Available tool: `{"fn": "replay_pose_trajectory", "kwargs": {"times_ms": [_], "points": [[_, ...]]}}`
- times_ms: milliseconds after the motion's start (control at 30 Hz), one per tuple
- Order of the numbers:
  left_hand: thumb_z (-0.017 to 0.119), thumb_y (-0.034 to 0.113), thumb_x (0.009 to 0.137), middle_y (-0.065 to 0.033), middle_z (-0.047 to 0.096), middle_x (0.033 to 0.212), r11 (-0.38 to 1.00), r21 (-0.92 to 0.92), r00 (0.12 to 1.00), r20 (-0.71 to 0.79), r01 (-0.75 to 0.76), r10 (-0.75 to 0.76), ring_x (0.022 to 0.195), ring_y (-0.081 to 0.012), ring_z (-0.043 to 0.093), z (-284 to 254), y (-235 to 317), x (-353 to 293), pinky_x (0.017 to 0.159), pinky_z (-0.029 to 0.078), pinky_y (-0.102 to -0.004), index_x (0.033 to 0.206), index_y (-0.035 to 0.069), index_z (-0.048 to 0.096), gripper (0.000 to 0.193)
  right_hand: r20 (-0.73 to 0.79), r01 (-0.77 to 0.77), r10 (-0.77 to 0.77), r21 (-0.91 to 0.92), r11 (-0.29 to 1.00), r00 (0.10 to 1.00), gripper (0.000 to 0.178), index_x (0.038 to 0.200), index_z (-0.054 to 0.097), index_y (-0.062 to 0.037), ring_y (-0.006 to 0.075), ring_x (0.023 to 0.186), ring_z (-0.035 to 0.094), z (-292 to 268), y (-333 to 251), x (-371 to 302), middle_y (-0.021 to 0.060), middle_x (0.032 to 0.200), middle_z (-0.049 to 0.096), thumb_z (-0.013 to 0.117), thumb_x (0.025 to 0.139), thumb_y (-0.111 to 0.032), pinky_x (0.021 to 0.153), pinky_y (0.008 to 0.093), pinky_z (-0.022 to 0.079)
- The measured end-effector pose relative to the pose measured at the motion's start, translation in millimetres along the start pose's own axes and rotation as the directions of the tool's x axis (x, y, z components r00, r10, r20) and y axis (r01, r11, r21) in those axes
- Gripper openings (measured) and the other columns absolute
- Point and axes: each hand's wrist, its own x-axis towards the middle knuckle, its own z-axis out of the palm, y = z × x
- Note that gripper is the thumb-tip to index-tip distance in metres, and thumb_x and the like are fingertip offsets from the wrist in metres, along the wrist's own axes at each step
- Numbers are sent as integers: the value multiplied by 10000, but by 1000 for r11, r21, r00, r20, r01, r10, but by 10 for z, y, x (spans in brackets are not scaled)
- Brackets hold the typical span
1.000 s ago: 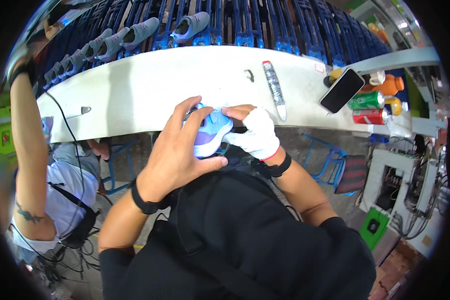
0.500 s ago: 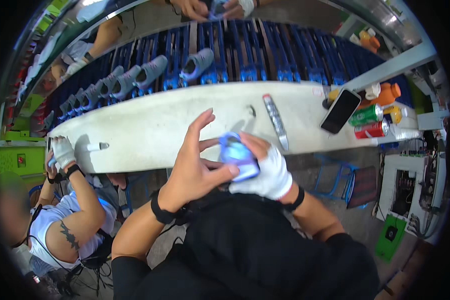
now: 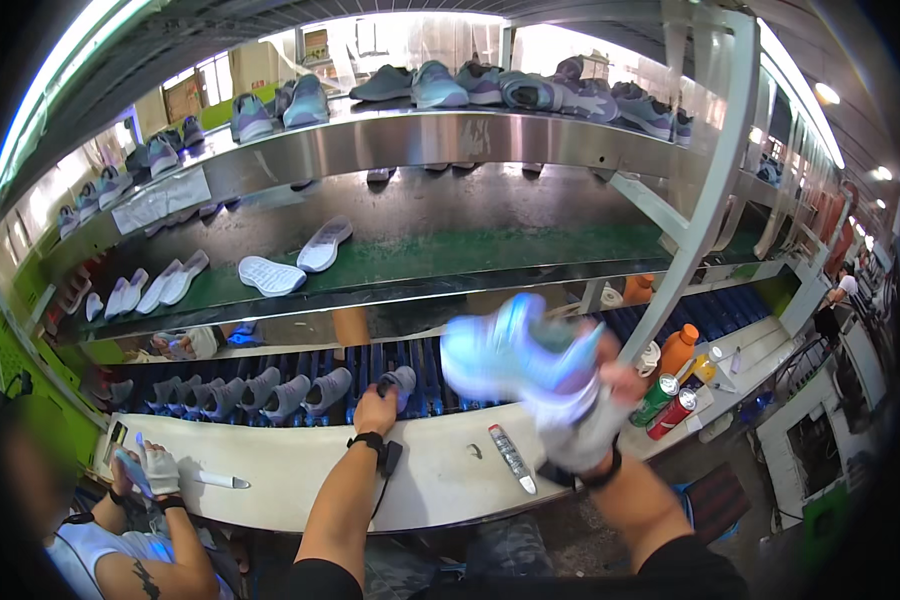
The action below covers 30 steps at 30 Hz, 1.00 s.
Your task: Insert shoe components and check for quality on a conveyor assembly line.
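Note:
My right hand (image 3: 615,395), in a white fingerless glove, holds a light blue and lilac sneaker (image 3: 515,355) up above the bench on the right. The sneaker and this hand are smeared by motion. Out over the roller conveyor (image 3: 435,375) reaches my bare left hand (image 3: 374,408), a black band at its wrist. Its fingers close on the collar of a grey sneaker (image 3: 402,380), the rightmost in a row of similar sneakers (image 3: 260,390). On the white bench (image 3: 370,500) between my arms lies a silver marker-like tube (image 3: 512,460) with a red end.
Loose soles (image 3: 272,275) lie on a green belt above, and finished-looking sneakers (image 3: 438,85) line the top shelf. Cans (image 3: 660,400), an orange bottle (image 3: 678,348) and a slanted white post (image 3: 705,190) stand at right. A co-worker's gloved hand (image 3: 158,468) is at left, near a white tube (image 3: 218,478).
The view has tilted up toward the shelves. My hands have parted: the left has gone forward to a sneaker on the conveyor, while the right has lifted the blue one up and right.

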Motion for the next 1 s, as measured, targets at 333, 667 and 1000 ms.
{"fn": "replay_pose_trajectory", "kwargs": {"times_ms": [333,667,1000], "points": [[649,300,1090,-35,745,979,625,-772,970,221,111,100,912,-135,641,-500,-898,-1156,833,526,-327,1055,-29,794,361,449,436,-83,-890,-135,890,401,1192,801,-117,396,1074,746,778,309,2196,166,1177,791,702,1019,-464,1008,503,584],[699,289,1026,-233,739,1293,504,253,545,127,-826,829,1232,-450,683,-1010,-124,-1956,1116,517,-559,1453,54,644,491,163,335,585,-921,-197,794,483,1258,780,-100,423,1185,739,548,1780,2218,237,1269,775,537,1039,-456,1063,525,563],[799,75,947,-175,755,1309,470,-236,515,-192,-851,836,1135,-393,753,-689,70,-2482,959,627,-460,1413,121,685,482,634,628,-73,-773,-93,770,210,1048,747,-108,377,1066,743,-95,1193,1111,139,1023,766,814,849,-102,914,515,586]]}}
